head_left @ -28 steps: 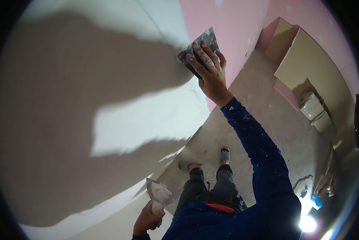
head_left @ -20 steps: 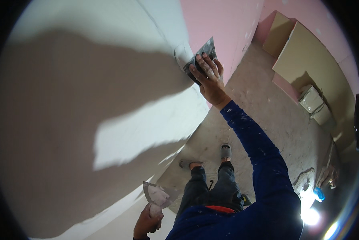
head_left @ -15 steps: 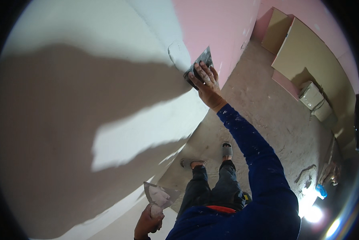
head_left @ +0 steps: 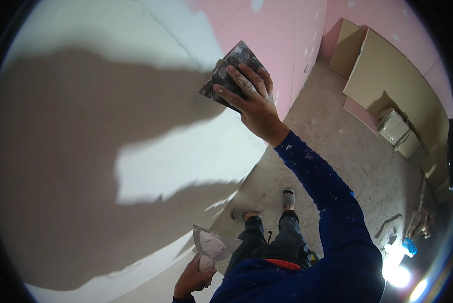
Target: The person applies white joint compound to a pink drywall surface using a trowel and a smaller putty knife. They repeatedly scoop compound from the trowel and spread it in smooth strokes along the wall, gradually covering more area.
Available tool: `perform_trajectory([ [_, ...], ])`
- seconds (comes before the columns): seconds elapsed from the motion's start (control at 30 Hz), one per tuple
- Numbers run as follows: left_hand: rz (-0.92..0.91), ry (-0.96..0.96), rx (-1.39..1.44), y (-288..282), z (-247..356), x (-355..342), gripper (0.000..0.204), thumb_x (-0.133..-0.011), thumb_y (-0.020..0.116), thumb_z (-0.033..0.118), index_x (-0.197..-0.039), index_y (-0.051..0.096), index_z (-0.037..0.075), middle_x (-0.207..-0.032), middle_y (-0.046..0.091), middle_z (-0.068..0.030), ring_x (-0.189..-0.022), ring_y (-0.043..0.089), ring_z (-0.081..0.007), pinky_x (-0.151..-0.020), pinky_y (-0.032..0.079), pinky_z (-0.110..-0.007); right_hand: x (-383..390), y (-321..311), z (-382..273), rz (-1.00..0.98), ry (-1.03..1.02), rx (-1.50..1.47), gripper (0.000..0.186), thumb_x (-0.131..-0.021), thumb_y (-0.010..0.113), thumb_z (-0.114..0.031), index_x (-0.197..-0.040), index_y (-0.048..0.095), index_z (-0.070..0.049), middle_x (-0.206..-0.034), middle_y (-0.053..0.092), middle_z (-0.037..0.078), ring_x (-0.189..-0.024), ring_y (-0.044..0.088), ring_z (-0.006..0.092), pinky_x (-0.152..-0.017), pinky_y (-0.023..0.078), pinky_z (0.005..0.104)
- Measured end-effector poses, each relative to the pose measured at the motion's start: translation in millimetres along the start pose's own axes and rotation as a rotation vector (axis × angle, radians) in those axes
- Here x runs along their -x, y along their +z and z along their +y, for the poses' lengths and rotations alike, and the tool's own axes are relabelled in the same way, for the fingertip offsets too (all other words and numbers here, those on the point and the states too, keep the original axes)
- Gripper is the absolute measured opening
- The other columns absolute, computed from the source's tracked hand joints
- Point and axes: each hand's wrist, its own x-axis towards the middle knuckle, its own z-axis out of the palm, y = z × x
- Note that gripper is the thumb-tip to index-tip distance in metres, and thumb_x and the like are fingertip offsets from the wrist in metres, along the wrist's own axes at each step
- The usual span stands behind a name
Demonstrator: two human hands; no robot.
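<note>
The right hand (head_left: 253,103) grasps a dark blade (head_left: 226,78) against the wall (head_left: 191,151); the left hand (head_left: 191,278) clenches a scraper (head_left: 199,234) carrying pale paste (head_left: 212,246).

This is a room being finished. A pink wall (head_left: 287,38), partly coated white, faces the right hand (head_left: 254,107); loose boards (head_left: 403,88) and rough floor (head_left: 327,141) lie to its right.

Tan boards (head_left: 400,88) lean against the far pink wall (head_left: 379,17), a pink strip (head_left: 360,115) along their lower edge. A pale block-shaped object (head_left: 394,129) sits before them on the grey floor (head_left: 327,146). A lit lamp (head_left: 399,276) glares near a small blue object (head_left: 410,247).
</note>
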Motion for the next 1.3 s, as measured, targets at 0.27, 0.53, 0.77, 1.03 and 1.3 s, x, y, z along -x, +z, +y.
perform_trajectory([
  [0.27,-0.005,-0.05,0.007,-4.1,-8.0,-2.0,0.051,-0.087,0.075,0.013,-0.129,0.048,-0.001,-0.079,0.062,-0.0067,-0.058,0.061,-0.0145,-0.051,0.051,-0.031,11.0,17.2,8.1,-0.044,0.05,-0.002,0.072,-0.089,0.066,0.002,-0.144,0.054,-0.043,-0.164,0.038,0.002,-0.151,0.033,0.0263,-0.121,0.021,0.0596],
  [0.53,0.027,-0.059,-0.063,-6.9,-2.1,-4.0,0.052,-0.086,0.075,0.013,-0.129,0.049,-0.001,-0.08,0.063,-0.0078,-0.058,0.062,-0.0153,-0.051,0.052,-0.032,89.5,62.0,57.7,-0.166,0.052,0.055,0.077,-0.087,0.065,0.005,-0.146,0.052,-0.043,-0.166,0.035,0.002,-0.154,0.029,0.0251,-0.122,0.021,0.0569],
  [0.77,-0.011,-0.067,-0.073,-1.5,10.5,2.9,0.053,-0.087,0.076,0.015,-0.13,0.048,-0.001,-0.08,0.063,-0.0072,-0.058,0.061,-0.0145,-0.052,0.052,-0.032,110.6,38.3,36.9,-0.034,0.076,-0.027,0.071,-0.085,0.066,0.006,-0.142,0.058,-0.037,-0.162,0.04,0.006,-0.15,0.034,0.0288,-0.124,0.019,0.0542],
  [1.03,-0.043,-0.023,-0.053,-5.8,-11.0,-10.1,0.054,-0.087,0.076,0.014,-0.131,0.048,0.001,-0.082,0.063,-0.0067,-0.06,0.061,-0.0136,-0.052,0.051,-0.031,21.1,7.3,-5.1,-0.023,0.009,0.019,0.079,-0.084,0.07,0.004,-0.144,0.053,-0.044,-0.16,0.04,0.003,-0.148,0.035,0.0293,-0.122,0.02,0.0615],
  [1.3,-0.02,-0.027,-0.068,-7.9,-21.7,-11.4,0.05,-0.088,0.076,0.013,-0.128,0.049,0.001,-0.081,0.063,-0.0064,-0.059,0.061,-0.0133,-0.051,0.052,-0.031,3.9,4.3,-12.3,-0.076,0.023,0.088,0.078,-0.089,0.067,0.0,-0.148,0.047,-0.046,-0.164,0.038,0.003,-0.151,0.034,0.0261,-0.122,0.016,0.0621],
])
